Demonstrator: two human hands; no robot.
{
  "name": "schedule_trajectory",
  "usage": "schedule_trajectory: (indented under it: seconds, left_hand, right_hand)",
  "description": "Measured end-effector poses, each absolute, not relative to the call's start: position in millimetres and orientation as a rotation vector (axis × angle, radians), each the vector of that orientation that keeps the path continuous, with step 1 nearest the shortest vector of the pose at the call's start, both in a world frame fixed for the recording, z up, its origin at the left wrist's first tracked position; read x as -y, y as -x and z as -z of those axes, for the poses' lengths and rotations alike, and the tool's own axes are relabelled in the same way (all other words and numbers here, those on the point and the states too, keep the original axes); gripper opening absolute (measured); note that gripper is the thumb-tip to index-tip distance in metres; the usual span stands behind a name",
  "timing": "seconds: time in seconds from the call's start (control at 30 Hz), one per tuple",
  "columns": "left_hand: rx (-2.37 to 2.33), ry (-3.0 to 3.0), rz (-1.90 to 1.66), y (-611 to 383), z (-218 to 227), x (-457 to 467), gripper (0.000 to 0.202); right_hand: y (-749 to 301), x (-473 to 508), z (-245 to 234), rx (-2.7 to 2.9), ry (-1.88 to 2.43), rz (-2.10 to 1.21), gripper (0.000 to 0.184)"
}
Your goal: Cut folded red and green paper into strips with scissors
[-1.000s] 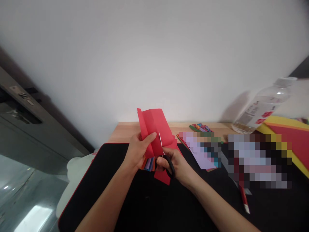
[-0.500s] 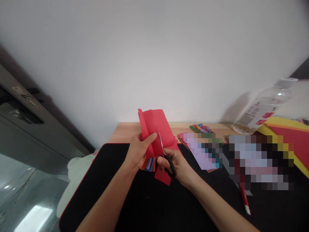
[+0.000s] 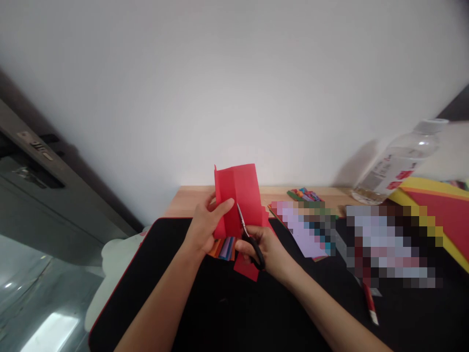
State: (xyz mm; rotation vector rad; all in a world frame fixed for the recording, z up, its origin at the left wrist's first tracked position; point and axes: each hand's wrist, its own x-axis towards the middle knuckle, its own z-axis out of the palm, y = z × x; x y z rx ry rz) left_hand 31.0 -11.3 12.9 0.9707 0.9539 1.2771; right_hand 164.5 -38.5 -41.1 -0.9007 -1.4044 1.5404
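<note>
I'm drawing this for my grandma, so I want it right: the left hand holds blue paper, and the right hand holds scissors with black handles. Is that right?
Almost! The paper isn't blue, it's red, as the head view shows. The left hand does hold it, and the right hand holds scissors with black handles.

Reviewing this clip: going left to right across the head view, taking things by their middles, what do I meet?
Grey door → pale rounded object → left hand → held red sheet → right hand → lilac sheet → clear bottle → yellow sheet.
</note>
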Motion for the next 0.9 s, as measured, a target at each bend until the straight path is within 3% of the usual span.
schedule_trajectory:
  seconds: [0.6, 0.9]
  left_hand:
    - [-1.037, -0.920, -1.329, -27, -13, 8, 0.028]
    - [-1.062, -0.982, -1.305, -34, -13, 12, 0.029]
  right_hand:
    - [-166, 39, 37, 1.550, 0.824, -1.542, 0.052]
    - [-165, 41, 34, 1.459, 0.741, -1.549, 0.047]
